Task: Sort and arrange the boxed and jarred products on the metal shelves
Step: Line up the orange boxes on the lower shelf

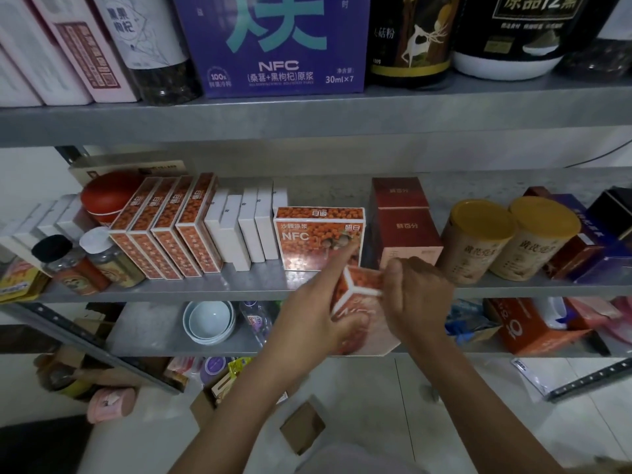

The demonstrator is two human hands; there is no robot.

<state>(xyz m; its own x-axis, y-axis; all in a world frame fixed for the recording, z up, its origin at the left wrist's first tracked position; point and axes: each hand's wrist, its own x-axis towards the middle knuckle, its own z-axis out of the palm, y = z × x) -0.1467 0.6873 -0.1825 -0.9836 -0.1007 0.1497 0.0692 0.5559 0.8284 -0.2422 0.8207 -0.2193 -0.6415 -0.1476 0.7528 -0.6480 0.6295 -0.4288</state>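
Note:
Both hands hold one orange berry-print box (359, 295) tilted in front of the middle shelf's front edge (205, 291). My left hand (314, 309) grips its left side with the forefinger raised against an upright orange NFC box (318, 236) on the shelf. My right hand (415, 295) pinches its top right corner. A row of several matching orange boxes (167, 230) leans at the left, with white boxes (246, 227) beside them. Two stacked dark red boxes (405, 220) stand right of the NFC box, then two yellow-lidded tubs (509, 241).
A red tin (106, 196) and small spice jars (78, 261) sit at shelf left. The upper shelf carries a purple NFC carton (277, 46) and dark jars (410, 39). The lower shelf holds stacked pale bowls (209, 319) and an orange carton (526, 326). Small cartons lie on the floor (302, 427).

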